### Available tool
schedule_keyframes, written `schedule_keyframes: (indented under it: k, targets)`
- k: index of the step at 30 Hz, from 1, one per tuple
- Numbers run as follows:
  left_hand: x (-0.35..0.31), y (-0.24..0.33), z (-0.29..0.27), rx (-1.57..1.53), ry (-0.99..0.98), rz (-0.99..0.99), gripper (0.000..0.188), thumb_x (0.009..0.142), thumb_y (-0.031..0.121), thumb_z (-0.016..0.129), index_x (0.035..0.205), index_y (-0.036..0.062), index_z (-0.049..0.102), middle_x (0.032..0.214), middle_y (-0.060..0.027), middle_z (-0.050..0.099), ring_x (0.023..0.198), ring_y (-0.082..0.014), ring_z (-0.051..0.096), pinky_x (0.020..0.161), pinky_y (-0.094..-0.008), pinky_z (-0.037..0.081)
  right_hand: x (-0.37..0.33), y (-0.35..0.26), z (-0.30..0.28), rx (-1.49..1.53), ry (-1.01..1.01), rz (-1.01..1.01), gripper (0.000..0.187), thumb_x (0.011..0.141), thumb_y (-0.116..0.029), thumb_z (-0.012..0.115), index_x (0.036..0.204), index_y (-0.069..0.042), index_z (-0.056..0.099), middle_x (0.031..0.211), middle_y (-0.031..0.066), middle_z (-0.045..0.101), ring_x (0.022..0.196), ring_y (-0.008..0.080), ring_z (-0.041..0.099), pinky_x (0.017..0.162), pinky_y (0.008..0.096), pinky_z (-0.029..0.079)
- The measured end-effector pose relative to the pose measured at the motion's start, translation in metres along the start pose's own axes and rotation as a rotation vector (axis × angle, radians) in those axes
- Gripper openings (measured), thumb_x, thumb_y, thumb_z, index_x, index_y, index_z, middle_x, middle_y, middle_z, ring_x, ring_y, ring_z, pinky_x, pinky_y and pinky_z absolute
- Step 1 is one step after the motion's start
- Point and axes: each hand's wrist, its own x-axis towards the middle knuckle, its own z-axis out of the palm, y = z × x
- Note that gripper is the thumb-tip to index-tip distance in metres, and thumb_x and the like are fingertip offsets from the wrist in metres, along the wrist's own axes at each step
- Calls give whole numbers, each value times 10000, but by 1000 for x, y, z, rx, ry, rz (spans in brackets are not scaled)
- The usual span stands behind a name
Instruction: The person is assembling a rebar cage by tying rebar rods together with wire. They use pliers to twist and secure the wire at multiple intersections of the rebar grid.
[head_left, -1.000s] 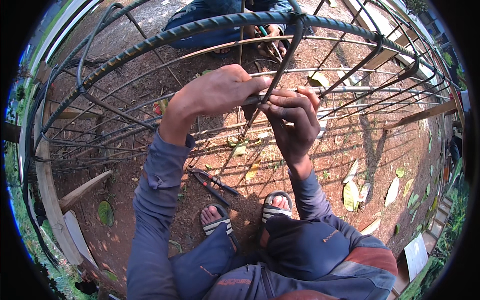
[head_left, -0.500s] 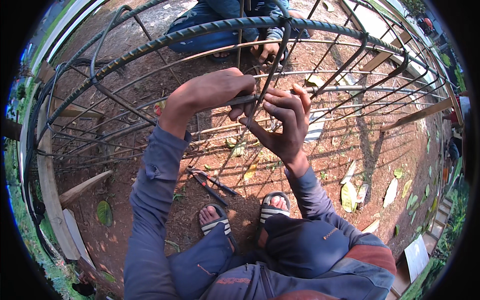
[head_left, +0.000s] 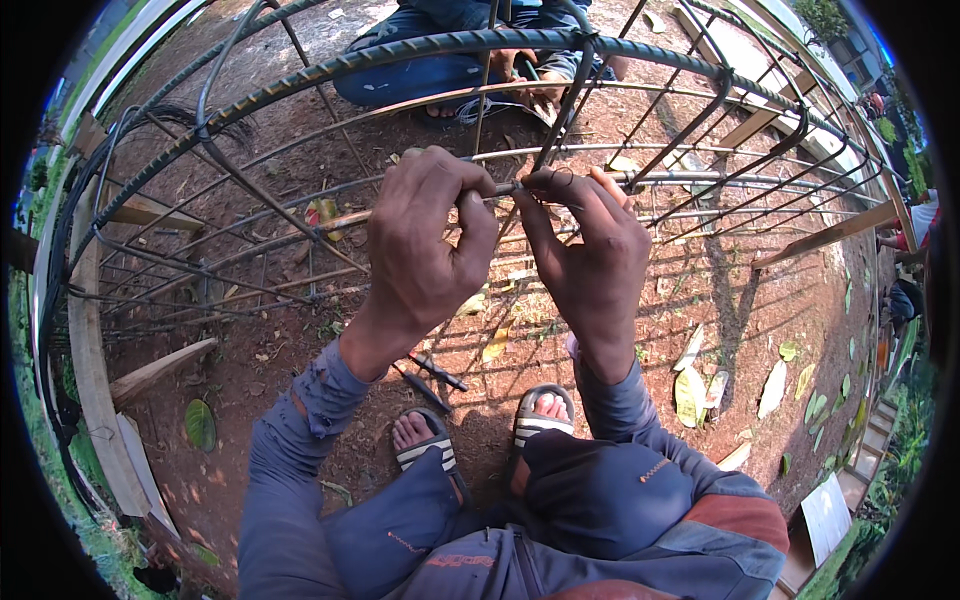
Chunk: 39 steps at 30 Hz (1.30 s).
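Both hands meet at a crossing of bars in a rebar cage [head_left: 400,55]. My left hand [head_left: 425,235] is closed, its fingers curled at a thin horizontal bar and its thumb near the crossing; what lies inside the fingers is hidden. My right hand [head_left: 595,245] is closed in a pinch just right of the same crossing, thumb and index finger together on a thin dark tie wire [head_left: 562,178]. A slanting stirrup bar [head_left: 568,100] runs down to this point from the thick ribbed top bar. Pliers [head_left: 437,374] lie on the soil below, partly covered by my left wrist.
Another person's hands [head_left: 540,85] are beyond the cage, near the ground. Wooden boards [head_left: 100,380] edge the left side; a wooden strut [head_left: 830,235] stands at right. Dry leaves [head_left: 690,395] lie on the soil by my sandaled feet [head_left: 545,410].
My left hand has turned upright and drawn back toward me from around the bar. My right hand's spread fingers have closed into a pinch. The other person's hands have shifted.
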Motion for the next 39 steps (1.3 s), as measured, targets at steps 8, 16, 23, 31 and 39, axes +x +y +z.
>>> schedule_keyframes:
  k: [8,16,23,31,39]
  targets:
    - [-27,26,39,-140,-67,-98,326,823,165,788,1061,32,609,846,-111,628,688,-262,676,560,-383,522,14,-7,-17,112,-132,252,123,920,-159,699,912,-37,688,834,107,731,753,303,702,655,384,523]
    - [-20,20,42,-195,1,-135,146,887,85,745,949,42,620,766,-85,683,640,-193,695,517,-330,506,7,16,-7,174,33,161,117,895,-123,746,932,-27,690,824,91,732,736,207,690,657,321,508]
    - [-27,22,32,-201,-76,-281,103,939,96,707,983,29,642,772,-104,720,667,-169,723,539,-306,524,-8,28,-11,781,2,634,162,917,-108,758,1002,-10,660,791,53,700,639,67,615,554,219,459]
    - [-23,27,21,-93,-165,-472,157,966,164,676,933,25,611,723,-114,691,598,-251,700,499,-372,503,-19,30,-2,830,49,653,133,964,-87,692,972,-50,565,732,2,602,587,56,526,526,207,420]
    - [5,29,2,107,-301,-263,155,934,154,691,907,9,643,699,-134,654,582,-264,649,547,-389,462,-70,33,23,1423,-38,1039,165,997,-118,623,994,-113,458,830,47,617,592,114,550,487,255,438]
